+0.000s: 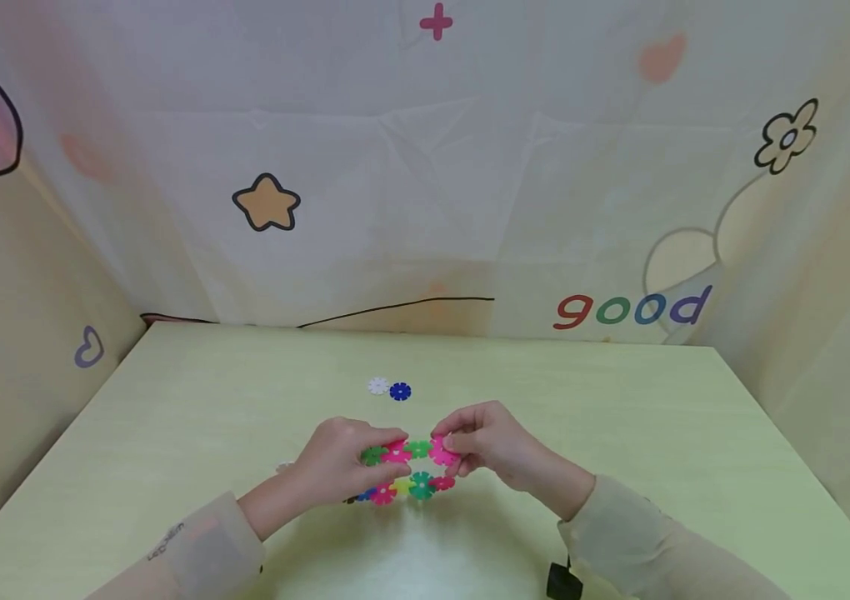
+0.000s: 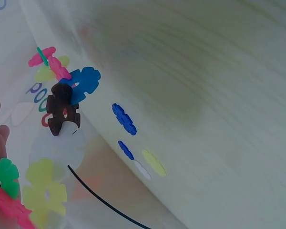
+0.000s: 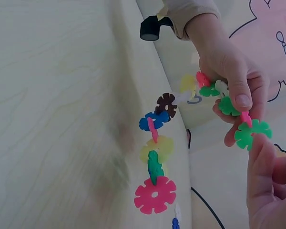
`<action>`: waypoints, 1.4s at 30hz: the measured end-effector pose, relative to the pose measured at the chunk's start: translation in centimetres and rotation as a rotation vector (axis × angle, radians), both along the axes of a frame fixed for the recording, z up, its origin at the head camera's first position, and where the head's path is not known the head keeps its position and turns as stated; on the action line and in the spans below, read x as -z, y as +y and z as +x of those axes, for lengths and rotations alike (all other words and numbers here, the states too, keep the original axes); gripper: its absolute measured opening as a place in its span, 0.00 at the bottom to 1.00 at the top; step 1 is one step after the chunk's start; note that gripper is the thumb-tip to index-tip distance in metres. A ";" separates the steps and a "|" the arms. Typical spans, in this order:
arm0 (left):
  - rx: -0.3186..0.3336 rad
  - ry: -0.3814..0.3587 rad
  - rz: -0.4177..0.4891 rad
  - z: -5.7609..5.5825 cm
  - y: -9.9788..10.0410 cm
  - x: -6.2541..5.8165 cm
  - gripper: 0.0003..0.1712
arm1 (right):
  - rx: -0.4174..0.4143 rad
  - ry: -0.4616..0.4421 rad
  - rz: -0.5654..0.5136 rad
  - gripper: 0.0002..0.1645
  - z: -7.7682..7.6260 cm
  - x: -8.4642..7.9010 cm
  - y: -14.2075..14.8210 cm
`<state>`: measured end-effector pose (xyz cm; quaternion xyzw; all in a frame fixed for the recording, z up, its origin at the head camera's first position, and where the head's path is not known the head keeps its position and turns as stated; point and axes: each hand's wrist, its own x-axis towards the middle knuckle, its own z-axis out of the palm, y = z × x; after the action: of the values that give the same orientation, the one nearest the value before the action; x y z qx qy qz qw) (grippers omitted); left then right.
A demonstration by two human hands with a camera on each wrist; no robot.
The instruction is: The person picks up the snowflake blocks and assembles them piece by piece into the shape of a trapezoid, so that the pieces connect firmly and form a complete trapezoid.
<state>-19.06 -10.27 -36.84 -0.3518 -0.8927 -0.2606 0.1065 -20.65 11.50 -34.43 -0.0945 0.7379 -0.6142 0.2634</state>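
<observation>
Above the table, my left hand [image 1: 342, 460] holds a chain of linked plastic snowflake discs between thumb and fingers. A pink disc [image 1: 440, 451] at the chain's right end is pinched by my right hand [image 1: 498, 446], beside a green disc [image 1: 418, 450]. In the right wrist view, the thumb of my right hand [image 3: 271, 183] overlaps the edge of a green disc [image 3: 252, 133]. The chain's other part hangs in a curve past a brown disc [image 3: 166, 105] and a blue disc [image 3: 153, 121] to a free pink disc [image 3: 155, 194].
A loose white disc [image 1: 377, 385] and a dark blue disc [image 1: 400, 391] lie on the table [image 1: 582, 400] beyond my hands. In the left wrist view, a yellow disc [image 2: 154, 162] lies near them. A printed curtain [image 1: 395, 167] stands behind the table; a black object [image 1: 564, 581] hangs by my right cuff.
</observation>
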 end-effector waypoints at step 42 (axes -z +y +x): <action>-0.027 0.008 -0.064 -0.3 -1.2 -0.2 0.22 | 0.023 -0.056 -0.092 0.19 -0.6 0.0 1.2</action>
<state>-19.33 -11.45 -36.60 -0.3439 -0.9049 -0.2290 0.1020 -21.23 12.66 -34.42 -0.0809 0.7023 -0.6527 0.2724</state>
